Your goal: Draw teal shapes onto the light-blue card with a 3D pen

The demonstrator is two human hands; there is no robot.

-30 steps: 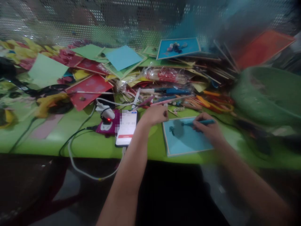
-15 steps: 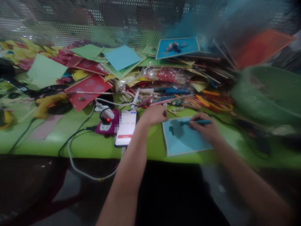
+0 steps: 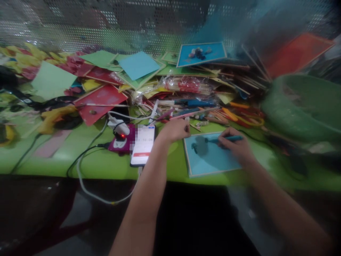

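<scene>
My right hand (image 3: pixel 237 147) is closed around a teal marker (image 3: pixel 213 140), holding it tilted over a light blue board (image 3: pixel 213 161) with a pale border. Its tip points left, toward a dark teal mark on the board, and a shadow lies beneath it; whether it touches the surface I cannot tell. By the board's upper left corner rests my left hand (image 3: pixel 174 129), fingers curled into a fist. A small dark spot shows at its fingers, but what they hold, if anything, is not clear.
A lit phone (image 3: pixel 142 147) lies left of my left forearm, beside a purple power strip (image 3: pixel 122 142) with cables. Behind are pens, wrapped sticks (image 3: pixel 189 85), coloured cards and a decorated blue board (image 3: pixel 201 55). A green basin (image 3: pixel 303 103) stands right; a yellow glue gun (image 3: pixel 57 117) lies left.
My right hand and the teal marker have shifted slightly to the right over the board. My left hand and the board stay in place.
</scene>
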